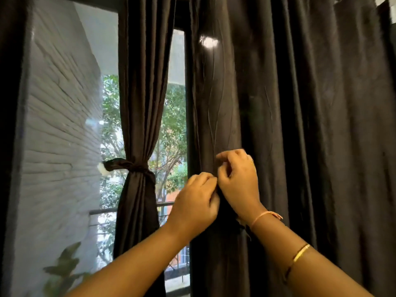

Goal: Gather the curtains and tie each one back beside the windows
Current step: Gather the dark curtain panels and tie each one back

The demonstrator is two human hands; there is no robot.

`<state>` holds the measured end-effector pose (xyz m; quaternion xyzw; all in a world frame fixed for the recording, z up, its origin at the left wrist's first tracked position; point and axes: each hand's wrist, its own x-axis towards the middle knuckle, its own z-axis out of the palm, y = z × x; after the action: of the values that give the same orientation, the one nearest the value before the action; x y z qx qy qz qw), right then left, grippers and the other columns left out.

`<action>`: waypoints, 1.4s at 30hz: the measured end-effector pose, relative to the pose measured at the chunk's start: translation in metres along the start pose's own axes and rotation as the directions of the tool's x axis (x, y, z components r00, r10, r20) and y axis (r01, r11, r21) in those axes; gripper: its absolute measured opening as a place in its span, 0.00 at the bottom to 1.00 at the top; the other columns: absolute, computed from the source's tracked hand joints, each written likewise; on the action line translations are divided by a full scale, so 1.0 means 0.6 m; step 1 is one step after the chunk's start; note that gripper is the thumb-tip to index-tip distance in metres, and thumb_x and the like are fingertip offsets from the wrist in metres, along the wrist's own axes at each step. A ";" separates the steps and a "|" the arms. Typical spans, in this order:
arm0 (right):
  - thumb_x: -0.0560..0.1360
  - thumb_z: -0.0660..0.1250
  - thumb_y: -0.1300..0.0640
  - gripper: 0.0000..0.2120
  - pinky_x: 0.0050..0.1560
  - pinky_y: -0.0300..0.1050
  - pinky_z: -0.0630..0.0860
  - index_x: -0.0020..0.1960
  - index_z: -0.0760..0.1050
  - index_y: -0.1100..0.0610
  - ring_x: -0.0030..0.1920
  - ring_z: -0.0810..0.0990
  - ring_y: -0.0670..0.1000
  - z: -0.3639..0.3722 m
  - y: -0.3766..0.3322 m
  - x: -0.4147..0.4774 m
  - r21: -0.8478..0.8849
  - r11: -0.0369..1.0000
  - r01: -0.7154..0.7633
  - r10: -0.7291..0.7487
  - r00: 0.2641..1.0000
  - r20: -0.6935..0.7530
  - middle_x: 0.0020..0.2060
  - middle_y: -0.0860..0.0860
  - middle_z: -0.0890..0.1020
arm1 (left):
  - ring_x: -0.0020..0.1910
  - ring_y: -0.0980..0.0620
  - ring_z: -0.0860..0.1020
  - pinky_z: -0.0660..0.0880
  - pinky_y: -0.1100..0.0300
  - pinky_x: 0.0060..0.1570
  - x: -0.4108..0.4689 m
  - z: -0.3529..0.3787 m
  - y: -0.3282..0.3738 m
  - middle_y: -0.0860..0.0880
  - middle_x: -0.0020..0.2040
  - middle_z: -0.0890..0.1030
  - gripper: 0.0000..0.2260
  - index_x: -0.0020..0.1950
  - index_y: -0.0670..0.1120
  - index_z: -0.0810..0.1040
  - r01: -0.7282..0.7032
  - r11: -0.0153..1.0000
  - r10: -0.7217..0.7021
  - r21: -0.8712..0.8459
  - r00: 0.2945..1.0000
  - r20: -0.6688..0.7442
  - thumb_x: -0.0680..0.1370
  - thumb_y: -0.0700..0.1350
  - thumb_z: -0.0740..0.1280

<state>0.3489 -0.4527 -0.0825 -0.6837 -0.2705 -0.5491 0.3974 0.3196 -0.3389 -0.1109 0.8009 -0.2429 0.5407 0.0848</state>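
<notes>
Curtain (300, 136) hangs vertical, its bulk spreading rightward — left hand (195, 200) and right hand (237, 179) both pinch its left edge, right hand higher.

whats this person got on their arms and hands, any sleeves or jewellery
No sleeves show. The right wrist wears a thin pinkish-orange thread bracelet, and higher on that forearm sits a slim gold bangle. A small ring seems to glint on the right hand. The left hand and forearm wear nothing.
</notes>
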 end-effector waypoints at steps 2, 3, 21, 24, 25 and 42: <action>0.71 0.65 0.65 0.11 0.52 0.53 0.73 0.52 0.76 0.57 0.49 0.74 0.54 -0.023 0.039 0.003 0.008 1.000 -0.020 0.020 1.000 -0.005 0.49 0.53 0.75 | 0.49 0.46 0.75 0.71 0.56 0.51 0.015 0.030 0.027 0.45 0.50 0.77 0.11 0.53 0.41 0.77 0.061 0.993 -0.066 -0.097 0.997 -0.048 0.72 0.34 0.62; 0.71 0.66 0.64 0.11 0.53 0.52 0.73 0.53 0.75 0.57 0.49 0.73 0.53 -0.032 0.057 0.005 0.048 0.998 -0.052 0.052 0.999 -0.002 0.49 0.52 0.74 | 0.51 0.49 0.75 0.71 0.58 0.53 0.024 0.044 0.039 0.47 0.52 0.77 0.13 0.56 0.42 0.76 0.139 0.976 -0.155 -0.170 0.984 -0.083 0.73 0.34 0.61; 0.71 0.62 0.68 0.13 0.47 0.41 0.76 0.53 0.76 0.56 0.47 0.81 0.46 -0.011 0.147 0.016 0.444 0.831 -0.336 0.009 0.805 0.593 0.45 0.48 0.83 | 0.60 0.43 0.74 0.70 0.55 0.53 0.152 0.105 0.064 0.44 0.65 0.70 0.29 0.69 0.46 0.61 0.721 0.685 -0.728 -0.101 0.680 -0.087 0.73 0.53 0.69; 0.71 0.60 0.67 0.14 0.47 0.41 0.76 0.51 0.79 0.56 0.46 0.80 0.49 -0.009 0.151 0.026 0.398 0.859 -0.322 0.035 0.813 0.581 0.45 0.50 0.82 | 0.54 0.41 0.76 0.73 0.52 0.47 0.155 0.092 0.047 0.43 0.64 0.72 0.25 0.70 0.47 0.59 0.708 0.706 -0.696 0.015 0.697 -0.170 0.75 0.41 0.65; 0.72 0.59 0.67 0.15 0.49 0.37 0.74 0.53 0.79 0.55 0.48 0.79 0.47 -0.011 0.154 0.031 0.371 0.871 -0.322 0.073 0.832 0.551 0.46 0.48 0.80 | 0.48 0.41 0.76 0.73 0.51 0.42 0.153 0.088 0.040 0.42 0.62 0.73 0.26 0.71 0.49 0.57 0.713 0.700 -0.697 0.040 0.694 -0.183 0.76 0.37 0.62; 0.78 0.60 0.51 0.13 0.62 0.45 0.69 0.62 0.70 0.51 0.63 0.71 0.49 0.005 0.205 0.117 0.028 0.998 -0.064 0.061 0.993 0.100 0.61 0.47 0.71 | 0.42 0.52 0.78 0.71 0.60 0.37 0.159 0.110 -0.001 0.60 0.55 0.72 0.26 0.69 0.57 0.61 0.371 0.927 -0.345 0.054 0.900 -0.266 0.73 0.57 0.65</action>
<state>0.4673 -0.5207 -0.0450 -0.7122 -0.2767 -0.4974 0.4109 0.4024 -0.3932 -0.0509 0.7601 -0.0504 0.6247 0.1715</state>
